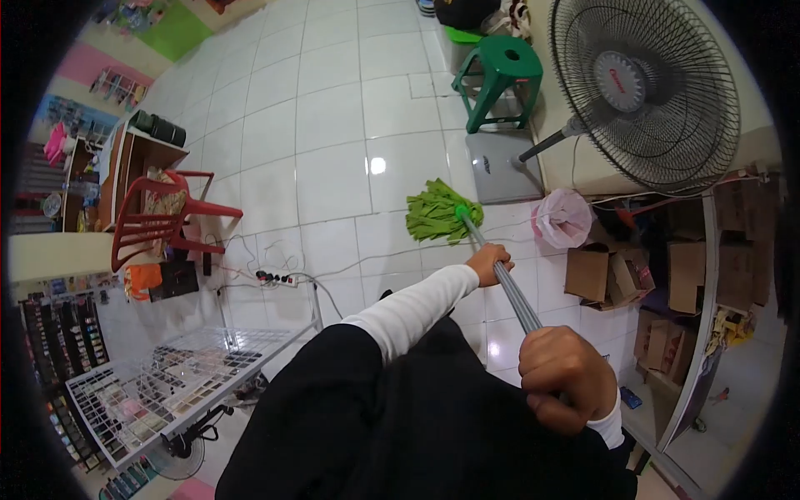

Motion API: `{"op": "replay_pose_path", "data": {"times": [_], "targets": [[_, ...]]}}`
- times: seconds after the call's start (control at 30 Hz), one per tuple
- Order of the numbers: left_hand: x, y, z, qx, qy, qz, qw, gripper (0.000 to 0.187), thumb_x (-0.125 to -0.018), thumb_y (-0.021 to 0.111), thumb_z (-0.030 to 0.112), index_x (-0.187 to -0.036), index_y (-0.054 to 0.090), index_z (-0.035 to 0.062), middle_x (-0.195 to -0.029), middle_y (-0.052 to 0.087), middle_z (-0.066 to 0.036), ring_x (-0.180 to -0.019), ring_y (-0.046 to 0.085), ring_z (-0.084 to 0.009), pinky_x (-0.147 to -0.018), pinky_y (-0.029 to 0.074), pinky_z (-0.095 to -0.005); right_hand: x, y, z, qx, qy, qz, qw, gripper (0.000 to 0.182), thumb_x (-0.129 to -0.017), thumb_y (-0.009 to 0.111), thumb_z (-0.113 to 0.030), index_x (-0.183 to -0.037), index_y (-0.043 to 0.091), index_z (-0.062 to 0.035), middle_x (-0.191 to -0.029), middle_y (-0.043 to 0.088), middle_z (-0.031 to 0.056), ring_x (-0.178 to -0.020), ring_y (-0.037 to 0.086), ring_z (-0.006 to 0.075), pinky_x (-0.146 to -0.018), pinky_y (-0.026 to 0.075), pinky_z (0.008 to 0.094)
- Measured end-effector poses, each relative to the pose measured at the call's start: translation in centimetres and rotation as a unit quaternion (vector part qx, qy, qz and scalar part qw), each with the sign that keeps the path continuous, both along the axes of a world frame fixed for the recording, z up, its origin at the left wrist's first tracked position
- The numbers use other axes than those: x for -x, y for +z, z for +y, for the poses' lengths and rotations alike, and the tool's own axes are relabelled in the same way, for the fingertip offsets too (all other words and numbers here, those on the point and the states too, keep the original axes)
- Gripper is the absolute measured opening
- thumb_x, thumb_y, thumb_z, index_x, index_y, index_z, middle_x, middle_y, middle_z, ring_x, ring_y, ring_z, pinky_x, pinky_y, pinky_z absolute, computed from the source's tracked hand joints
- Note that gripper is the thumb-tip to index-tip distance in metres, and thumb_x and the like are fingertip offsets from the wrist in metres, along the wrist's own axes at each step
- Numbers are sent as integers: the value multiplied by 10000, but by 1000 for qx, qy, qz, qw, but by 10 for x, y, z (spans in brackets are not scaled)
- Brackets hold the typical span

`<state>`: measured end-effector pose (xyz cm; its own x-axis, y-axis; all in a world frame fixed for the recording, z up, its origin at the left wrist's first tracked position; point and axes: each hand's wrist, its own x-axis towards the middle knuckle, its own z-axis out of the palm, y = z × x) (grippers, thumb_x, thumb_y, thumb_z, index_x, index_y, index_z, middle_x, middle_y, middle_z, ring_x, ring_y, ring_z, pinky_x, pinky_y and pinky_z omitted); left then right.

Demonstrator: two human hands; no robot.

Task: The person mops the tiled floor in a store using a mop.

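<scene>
A mop (518, 298) with a grey pole slants away from me, its green strip head (437, 212) spread on the white tiles. My left hand (490, 265), at the end of a white sleeve, is wrapped round the pole's lower part. Nearer my body, my right hand (568, 377) closes in a fist round the upper part of the pole. The mop head lies just left of the grey base (498, 185) of a standing fan (642, 92).
A green stool (506, 68) stands behind the fan base. To the right are a pink-lined bin (562, 221) and cardboard boxes (607, 279). A cable with a power strip (279, 279) crosses the floor. At left are a red chair (171, 212) and a wire rack (167, 383).
</scene>
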<state>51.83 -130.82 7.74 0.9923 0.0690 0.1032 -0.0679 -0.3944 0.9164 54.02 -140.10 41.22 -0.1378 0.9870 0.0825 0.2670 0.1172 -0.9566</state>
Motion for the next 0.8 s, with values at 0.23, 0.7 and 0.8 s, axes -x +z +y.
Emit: {"op": "replay_pose_path", "data": {"times": [0.23, 0.7, 0.8], "targets": [[52, 24, 28, -5, 52, 46, 998, 274, -747, 615, 202, -591, 528, -6, -611, 529, -184, -640, 523, -370, -598, 414, -435, 4, -3, 30, -48, 147, 102, 983, 288, -605, 599, -136, -443, 376, -51, -454, 377, 70, -406, 425, 233, -421, 327, 339], [290, -2, 167, -117, 225, 181, 950, 284, -725, 630, 211, -578, 524, -8, -590, 515, -204, -590, 522, -373, -540, 400, -436, 135, -81, 130, -126, 198, 234, 943, 246, -631, 540, -131, -482, 366, -42, -474, 368, 87, -456, 418, 288, -466, 319, 377], [331, -41, 198, -148, 226, 210, 939, 278, -720, 630, 207, -576, 522, -6, -597, 514, -205, -597, 522, -373, -546, 400, -435, 164, -114, 138, -139, 151, 237, 950, 241, -622, 515, -118, -480, 339, -37, -479, 356, 96, -459, 392, 296, -480, 313, 382]]}}
